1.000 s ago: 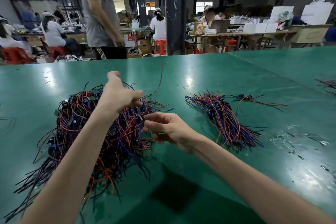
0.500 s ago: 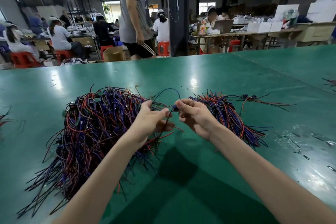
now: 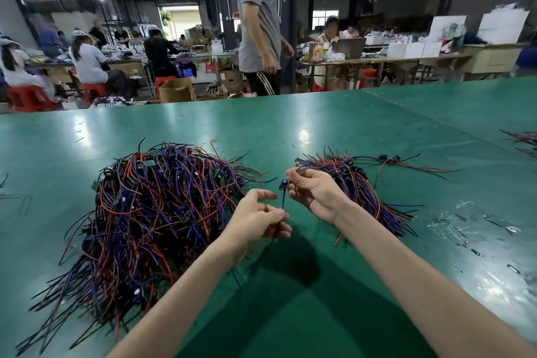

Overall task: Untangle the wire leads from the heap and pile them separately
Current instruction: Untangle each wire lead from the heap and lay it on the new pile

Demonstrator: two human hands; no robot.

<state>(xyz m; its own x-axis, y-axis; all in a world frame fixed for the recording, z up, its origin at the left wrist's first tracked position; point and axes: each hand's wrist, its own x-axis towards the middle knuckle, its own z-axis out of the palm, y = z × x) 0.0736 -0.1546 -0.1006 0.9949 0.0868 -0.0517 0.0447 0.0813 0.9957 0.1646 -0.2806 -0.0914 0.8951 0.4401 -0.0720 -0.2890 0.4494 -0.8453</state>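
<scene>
I hold one wire lead (image 3: 283,196) between both hands, above the green table (image 3: 319,131), in the gap between the heap (image 3: 151,212) and the sorted pile (image 3: 363,183). My left hand (image 3: 258,219) pinches its lower end with curled fingers. My right hand (image 3: 312,193) pinches the blue connector end (other fingers loosely curled). I judge I am holding it taut to confirm it is free of the tangle.

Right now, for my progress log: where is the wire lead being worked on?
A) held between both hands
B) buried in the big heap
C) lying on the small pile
A: the right hand pinches the lead at its blue end, and the left hand pinches its tail.
</scene>
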